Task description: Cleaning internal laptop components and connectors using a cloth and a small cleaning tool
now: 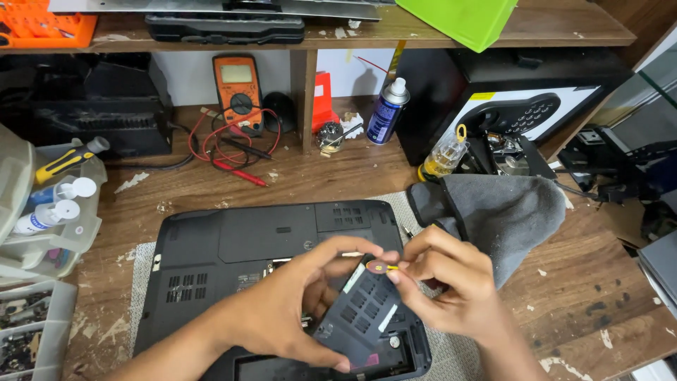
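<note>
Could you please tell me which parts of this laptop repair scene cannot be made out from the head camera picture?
- Open bay of the laptop: hidden by the left hand and the removed cover panel it holds.
- Small red-and-yellow piece pinched by the right hand: too small to identify.
- Compartment box: cut off by the left edge; contents too small.
- Items behind the grey cloth: covered.
</note>
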